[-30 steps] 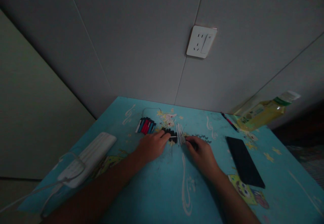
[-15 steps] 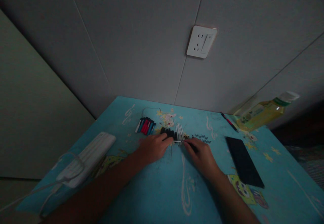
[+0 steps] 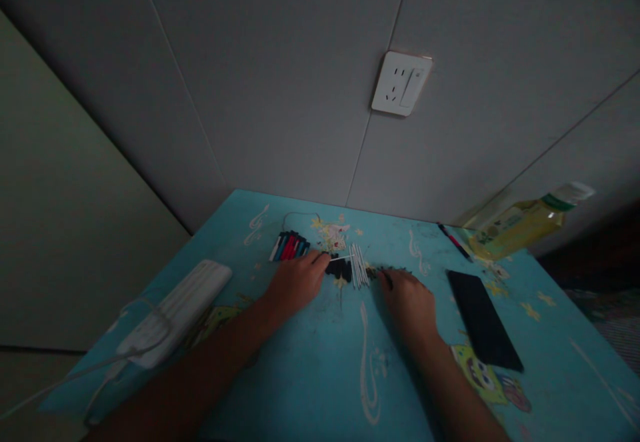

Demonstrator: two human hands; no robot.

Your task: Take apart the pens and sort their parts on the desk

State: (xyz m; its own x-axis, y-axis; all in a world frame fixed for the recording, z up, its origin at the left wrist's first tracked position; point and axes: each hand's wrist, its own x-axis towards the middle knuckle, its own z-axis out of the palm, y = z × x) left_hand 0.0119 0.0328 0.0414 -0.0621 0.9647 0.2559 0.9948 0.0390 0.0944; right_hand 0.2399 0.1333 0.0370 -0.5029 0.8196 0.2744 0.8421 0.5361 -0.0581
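Note:
My left hand [image 3: 299, 283] is closed in a pinch on a thin white stick [image 3: 341, 257], which points right toward the row of similar white sticks [image 3: 359, 267]. Several short black pieces [image 3: 340, 269] lie beside its fingertips. To the left is a group of short tubes [image 3: 290, 246] in red, blue, black and white. My right hand [image 3: 411, 301] rests on the table right of the white sticks, its fingers closed round a small black piece [image 3: 387, 279]. Small dark bits [image 3: 399, 270] lie just beyond its knuckles, partly hidden by the hand.
A white power strip [image 3: 175, 312] with cables lies at the left of the blue table [image 3: 305, 382]. On the right are a dark flat slab [image 3: 484, 319], a red and black pen [image 3: 455, 242] and a yellow liquid bottle [image 3: 525, 224]. A wall socket [image 3: 401, 83] is above.
My hands have moved apart. The left hand drew back left, still holding the white stick, which the right fingertips no longer touch. The right hand shifted right toward the small dark bits.

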